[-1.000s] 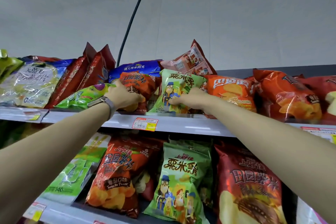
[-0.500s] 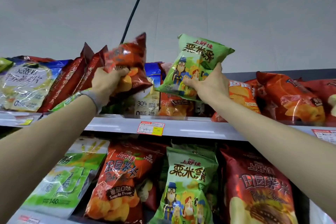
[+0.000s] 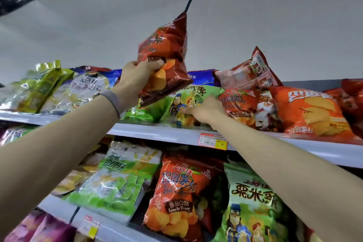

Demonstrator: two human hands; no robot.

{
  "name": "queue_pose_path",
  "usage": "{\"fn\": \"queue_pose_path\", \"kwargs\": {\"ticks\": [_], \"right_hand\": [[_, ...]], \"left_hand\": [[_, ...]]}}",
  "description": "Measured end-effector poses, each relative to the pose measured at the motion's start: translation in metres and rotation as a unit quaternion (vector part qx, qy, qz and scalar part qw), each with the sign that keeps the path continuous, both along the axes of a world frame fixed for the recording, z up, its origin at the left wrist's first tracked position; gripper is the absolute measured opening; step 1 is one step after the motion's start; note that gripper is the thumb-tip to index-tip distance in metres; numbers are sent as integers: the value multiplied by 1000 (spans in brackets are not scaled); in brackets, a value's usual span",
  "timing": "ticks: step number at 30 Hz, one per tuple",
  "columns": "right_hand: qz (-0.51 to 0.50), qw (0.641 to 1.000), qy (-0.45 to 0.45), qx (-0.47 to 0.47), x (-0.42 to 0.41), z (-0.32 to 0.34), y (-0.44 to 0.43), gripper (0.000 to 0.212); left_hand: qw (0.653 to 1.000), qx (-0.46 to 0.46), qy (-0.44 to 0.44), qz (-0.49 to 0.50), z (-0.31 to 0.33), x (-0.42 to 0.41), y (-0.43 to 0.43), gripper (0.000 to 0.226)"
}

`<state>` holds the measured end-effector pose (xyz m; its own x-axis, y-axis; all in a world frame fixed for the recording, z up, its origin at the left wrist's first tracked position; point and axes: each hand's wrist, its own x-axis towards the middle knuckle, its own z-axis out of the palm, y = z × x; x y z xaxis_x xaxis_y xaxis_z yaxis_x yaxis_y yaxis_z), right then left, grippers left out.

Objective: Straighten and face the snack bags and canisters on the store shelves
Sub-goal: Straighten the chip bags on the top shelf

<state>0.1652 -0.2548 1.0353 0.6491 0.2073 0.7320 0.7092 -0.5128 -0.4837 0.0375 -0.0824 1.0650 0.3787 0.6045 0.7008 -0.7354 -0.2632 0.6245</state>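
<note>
Head view: our left hand (image 3: 135, 78) is gripping the red chip bag (image 3: 165, 51) at twelve o'clock above the shelf (image 3: 157, 133). Our right hand (image 3: 204, 110), fingers flat, is pressing the green bag (image 3: 188, 96) at four o'clock. We are judging the red one best lowered upright, label outward.

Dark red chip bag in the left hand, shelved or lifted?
Lifted: left hand grips the dark red chip bag above the shelf.

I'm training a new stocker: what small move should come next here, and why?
Probably lower the red chip bag onto the top shelf, front outward. The left hand grips it in the air above the row, tilted, while the right hand lies flat on the green bag on the shelf, seemingly steadying it.
</note>
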Motion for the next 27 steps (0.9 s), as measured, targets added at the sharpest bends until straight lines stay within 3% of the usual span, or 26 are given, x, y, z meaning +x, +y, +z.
{"fn": "queue_pose_path", "kwargs": {"ticks": [7,11,14,18,20,24,27], "right_hand": [[59,991,-1,-123,1,-1,-15,79],[18,974,-73,-215,-7,-4,-60,66],[-51,969,-129,-204,-10,-6,-103,54],[-111,966,-162,-170,-4,-7,-161,27],[-129,965,-160,-165,-6,-10,-187,27],[-137,953,-184,-196,-7,-24,-222,64],[-165,938,-212,-219,-11,-27,-242,63]], "left_hand": [[985,131,43,101,-11,4,-23,88],[986,152,39,61,-4,23,-59,82],[984,173,39,22,6,39,-95,60],[980,179,83,21,14,69,-138,69],[973,195,115,41,14,82,-154,74],[936,260,190,140,7,101,-175,89],[901,306,225,211,1,116,-186,103]]}}
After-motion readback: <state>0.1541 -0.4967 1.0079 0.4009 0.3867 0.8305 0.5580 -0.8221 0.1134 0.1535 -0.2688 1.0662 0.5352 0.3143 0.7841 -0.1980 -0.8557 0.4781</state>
